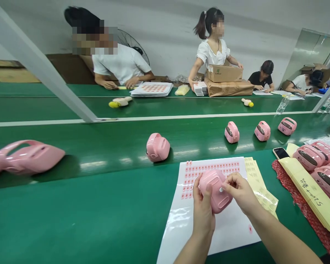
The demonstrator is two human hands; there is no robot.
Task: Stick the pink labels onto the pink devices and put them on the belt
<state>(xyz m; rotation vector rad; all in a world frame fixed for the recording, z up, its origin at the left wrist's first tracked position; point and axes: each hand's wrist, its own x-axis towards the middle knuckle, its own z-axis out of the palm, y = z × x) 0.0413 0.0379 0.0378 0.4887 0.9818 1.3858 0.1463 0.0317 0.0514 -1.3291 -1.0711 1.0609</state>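
Note:
My left hand grips a pink plastic housing with rounded corners, its fingers on one side and the thumb across its face. Two raised bars show on the side turned to me. My right hand is pinched at the housing's right edge. A small white spot shows at its thumb tip; I cannot tell whether it is a sticker or the nail. Beneath both hands lies a white sheet with rows of small red-and-pink stickers. Yellowish sticker sheets stick out from under its right side.
Pink handled housings stand along the green belt. At right, more pink housings sit beside a phone, a folded yellow paper and red bubble wrap. Several co-workers work across the belt, near cartons.

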